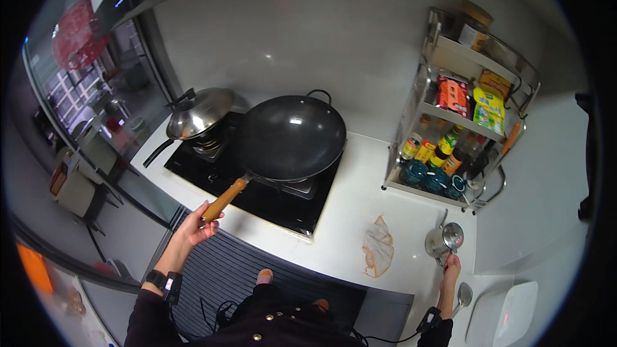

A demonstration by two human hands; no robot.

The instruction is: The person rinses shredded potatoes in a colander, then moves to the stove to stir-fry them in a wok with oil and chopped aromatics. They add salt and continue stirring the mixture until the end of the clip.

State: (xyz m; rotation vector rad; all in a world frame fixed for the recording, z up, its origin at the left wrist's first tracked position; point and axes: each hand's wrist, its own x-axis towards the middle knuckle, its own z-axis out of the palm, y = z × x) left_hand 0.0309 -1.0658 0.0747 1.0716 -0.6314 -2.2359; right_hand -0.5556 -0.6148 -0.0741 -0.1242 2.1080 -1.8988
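My left hand (200,226) grips the wooden handle (225,198) of a large dark wok (291,137). The wok rests over the right burner of a black glass gas hob (289,212), and its inside looks bare. On the right of the counter, my right hand (451,267) holds a small stainless steel pot (436,242) at its near side. A shiny metal lid (453,236) shows at the pot's top. Whether my fingers are on the handle or the lid's edge is hard to tell.
A lidded pan (202,113) sits on the left burner. A crumpled cloth (378,248) lies on the white counter (337,246). Behind it stands a metal spice rack (436,195) with bottles, packets and jars. A metal spoon (463,295) and white container (506,315) are at lower right.
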